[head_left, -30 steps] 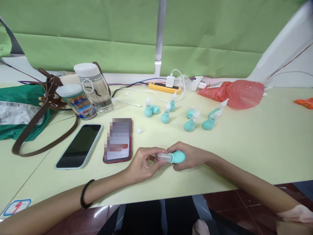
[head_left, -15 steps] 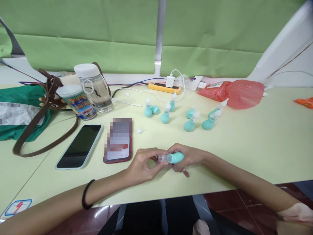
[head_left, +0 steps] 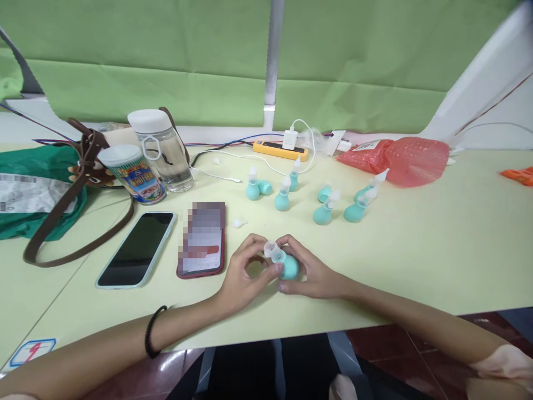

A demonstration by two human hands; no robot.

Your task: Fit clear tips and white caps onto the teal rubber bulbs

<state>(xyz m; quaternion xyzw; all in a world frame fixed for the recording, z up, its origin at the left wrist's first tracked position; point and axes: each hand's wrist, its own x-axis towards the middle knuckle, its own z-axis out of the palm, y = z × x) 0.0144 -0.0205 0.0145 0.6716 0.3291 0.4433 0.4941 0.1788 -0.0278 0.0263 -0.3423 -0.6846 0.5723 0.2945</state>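
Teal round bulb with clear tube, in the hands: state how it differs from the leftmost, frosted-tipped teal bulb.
The held bulb carries a clear, wide-mouthed tube; the leftmost bulb has a frosted, narrowing tip. The held bulb is tilted; the leftmost bulb stands upright on the table. Both are teal and rounded.

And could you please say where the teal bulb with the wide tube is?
The teal bulb is below the head view's centre, between the left hand and right hand, right of the red-cased phone.

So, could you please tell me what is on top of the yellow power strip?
A white charger sits on it; the part of the strip beneath the charger is hidden.
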